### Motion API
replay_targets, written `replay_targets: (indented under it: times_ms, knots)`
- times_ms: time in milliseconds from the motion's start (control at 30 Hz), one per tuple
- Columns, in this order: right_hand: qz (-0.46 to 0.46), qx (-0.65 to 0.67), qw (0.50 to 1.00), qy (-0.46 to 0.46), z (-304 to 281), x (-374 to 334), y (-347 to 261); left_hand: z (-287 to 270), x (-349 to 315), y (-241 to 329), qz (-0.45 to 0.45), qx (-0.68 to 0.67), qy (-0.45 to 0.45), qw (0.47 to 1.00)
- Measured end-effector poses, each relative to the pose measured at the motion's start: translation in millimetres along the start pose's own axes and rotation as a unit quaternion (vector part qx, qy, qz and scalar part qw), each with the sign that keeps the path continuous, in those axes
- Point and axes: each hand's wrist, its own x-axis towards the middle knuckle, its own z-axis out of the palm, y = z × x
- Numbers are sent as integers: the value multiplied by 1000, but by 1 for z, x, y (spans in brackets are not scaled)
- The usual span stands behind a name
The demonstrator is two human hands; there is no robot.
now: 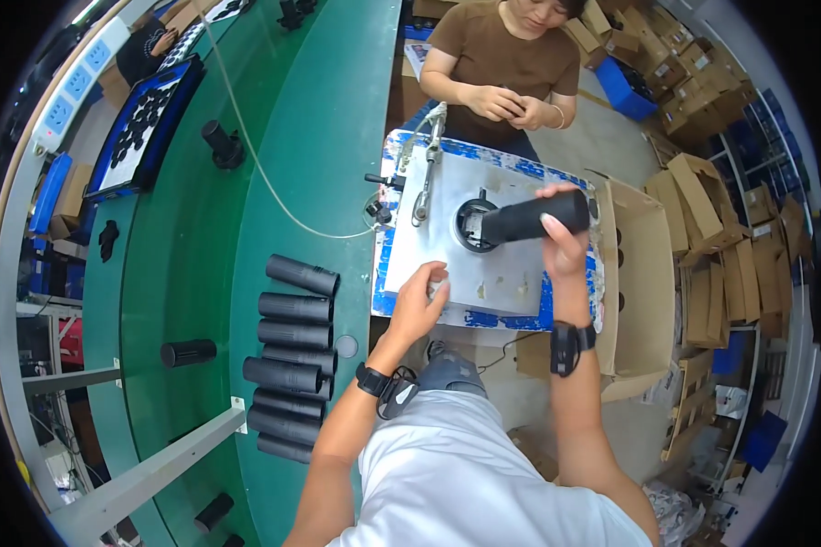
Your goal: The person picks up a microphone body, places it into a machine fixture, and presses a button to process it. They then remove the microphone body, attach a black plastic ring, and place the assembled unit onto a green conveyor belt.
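Note:
My right hand (564,239) grips a black cylindrical tube (531,219), held nearly level with its left end at the round black socket (472,224) in the grey metal fixture plate (483,264). On the plate's near left corner rests my left hand (420,301), fingers curled, holding nothing that I can see. Both wrists wear black bands. A row of several black tubes (292,365) lies on the green bench (319,137) to the left of my left arm.
An open cardboard box (643,283) stands right of the fixture. A person in a brown shirt (506,64) stands across from me, handling something small. A tray of black parts (141,128), loose black tubes, a hose and stacked cardboard boxes (711,210) surround the bench.

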Motion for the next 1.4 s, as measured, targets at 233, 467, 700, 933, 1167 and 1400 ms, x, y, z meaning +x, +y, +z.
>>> replay_targets:
  times_ms: [233,467,700,933,1167,1400]
  knots:
    - [14,-170,985,-35,-7,26,50,4,2,-12,145,148,26,978]
    - [111,-178,951,-228,3,62,44,-4,2,-13,126,125,0,984]
    - [47,-173,983,-29,-9,16,95,-16,6,-6,61,116,-48,990]
    - [-44,-314,939,130,14,-8,126,-14,8,-16,23,38,-14,999]
    - [134,-188,933,-276,-22,54,67,-13,5,-13,14,64,-12,998]
    - [-86,-282,938,182,34,0,123,-8,6,-8,-10,39,21,999]
